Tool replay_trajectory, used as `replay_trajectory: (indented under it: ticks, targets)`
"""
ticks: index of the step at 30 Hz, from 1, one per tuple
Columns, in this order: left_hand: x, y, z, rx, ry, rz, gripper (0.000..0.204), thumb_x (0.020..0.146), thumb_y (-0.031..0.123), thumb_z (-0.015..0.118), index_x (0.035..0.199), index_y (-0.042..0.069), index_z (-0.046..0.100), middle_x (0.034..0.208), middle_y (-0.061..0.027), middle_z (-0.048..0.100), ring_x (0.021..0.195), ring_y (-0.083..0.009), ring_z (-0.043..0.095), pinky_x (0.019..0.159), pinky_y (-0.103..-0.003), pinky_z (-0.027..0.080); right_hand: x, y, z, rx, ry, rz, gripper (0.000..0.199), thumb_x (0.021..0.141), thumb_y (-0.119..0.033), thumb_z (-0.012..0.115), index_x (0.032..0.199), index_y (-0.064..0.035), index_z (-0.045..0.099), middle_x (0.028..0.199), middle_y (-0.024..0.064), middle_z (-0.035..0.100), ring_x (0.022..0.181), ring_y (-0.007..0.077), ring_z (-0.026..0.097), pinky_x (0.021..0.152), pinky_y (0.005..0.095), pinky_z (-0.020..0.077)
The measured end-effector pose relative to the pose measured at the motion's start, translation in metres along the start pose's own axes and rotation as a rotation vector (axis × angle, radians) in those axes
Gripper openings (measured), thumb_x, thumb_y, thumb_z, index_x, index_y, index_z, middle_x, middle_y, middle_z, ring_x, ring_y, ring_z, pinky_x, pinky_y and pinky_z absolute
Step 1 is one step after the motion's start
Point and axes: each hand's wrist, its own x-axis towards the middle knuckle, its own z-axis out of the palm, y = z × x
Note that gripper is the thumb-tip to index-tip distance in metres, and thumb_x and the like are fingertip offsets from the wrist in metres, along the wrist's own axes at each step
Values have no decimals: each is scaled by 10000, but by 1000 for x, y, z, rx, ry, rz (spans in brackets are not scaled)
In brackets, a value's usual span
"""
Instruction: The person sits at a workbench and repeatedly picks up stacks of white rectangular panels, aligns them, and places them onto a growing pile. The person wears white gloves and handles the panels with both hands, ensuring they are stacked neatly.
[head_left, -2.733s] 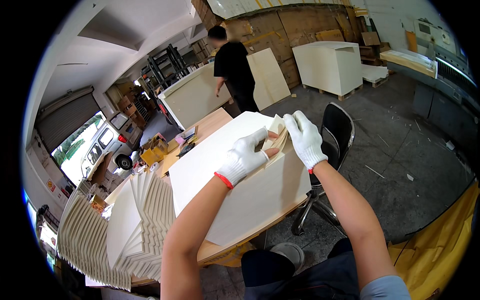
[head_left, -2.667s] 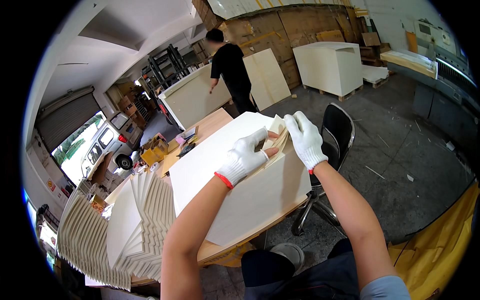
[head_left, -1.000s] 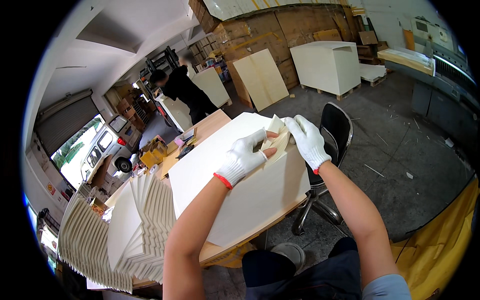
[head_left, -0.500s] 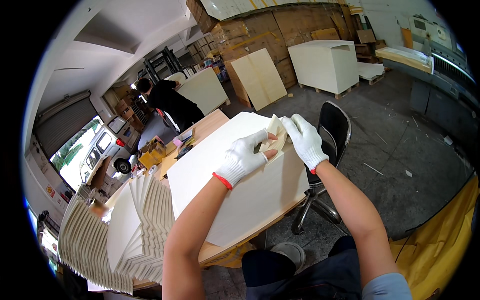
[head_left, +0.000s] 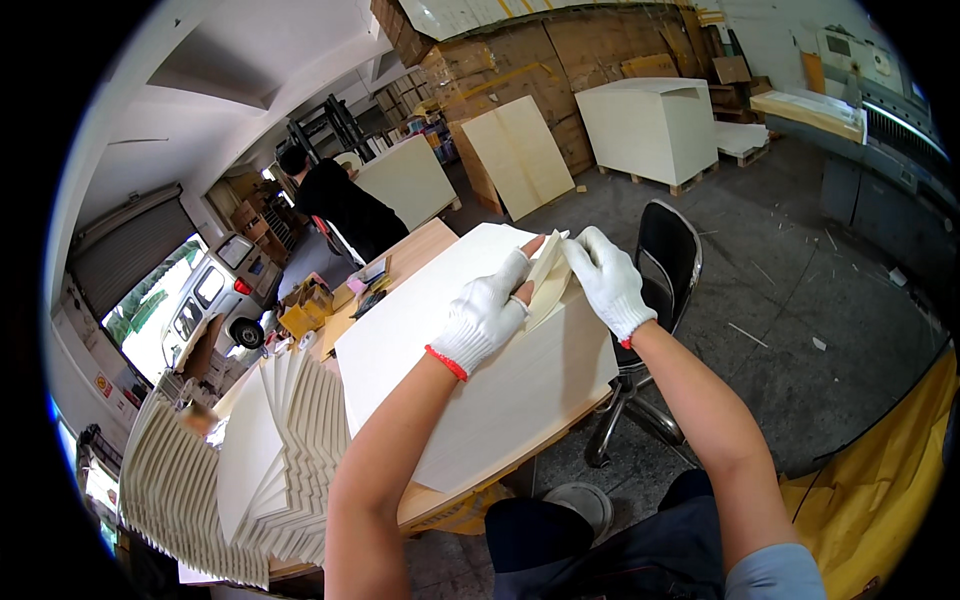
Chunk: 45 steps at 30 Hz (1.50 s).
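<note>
Bending between both hands' fingers (head_left: pixel 590 262), cream sheets (head_left: pixel 547 268)

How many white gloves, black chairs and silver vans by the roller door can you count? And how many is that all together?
White gloves: 2, one each on the left hand and right hand
Black chairs: 1
Silver vans by the roller door: 1
Total: 4

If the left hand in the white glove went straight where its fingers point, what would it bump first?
The left hand would probably meet the curled cream paper sheets right by its fingers; depth is unclear, but the white-gloved right hand seems just beyond.
</note>
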Motion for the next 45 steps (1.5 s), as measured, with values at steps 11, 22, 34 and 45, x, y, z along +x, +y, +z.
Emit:
replay_trajectory:
  ticks: [11,22,34,45]
  targets:
    - [22,-1,8,83,-85,-156,430,945,239,599,1365,161,549,1161,-172,672,1091,-343,631,934,-406,481,2,8,5,163,3,63,385,966,-436,509,876,-68,582,740,146,637,764,358,639,695,430,461]
    - [5,20,-1,-129,-182,-284,452,890,244,703,1317,137,599,1054,-129,686,856,-203,664,811,-354,521,1,5,3,112,-3,91,389,961,-442,506,890,-67,584,795,154,650,817,369,637,714,434,460]
    - [3,14,1,-154,-79,-204,407,942,173,606,1343,113,574,1136,-142,673,956,-210,647,872,-344,501,1,-1,-4,110,-50,93,452,942,-507,521,871,-66,592,786,151,649,815,360,642,714,424,463]
    - [2,19,1,-99,-120,-233,305,1007,153,463,1246,192,649,896,-106,633,830,-173,581,801,-324,483,13,7,-45,-662,-266,-445,397,967,-458,461,961,-111,653,859,167,692,827,370,667,730,472,512]
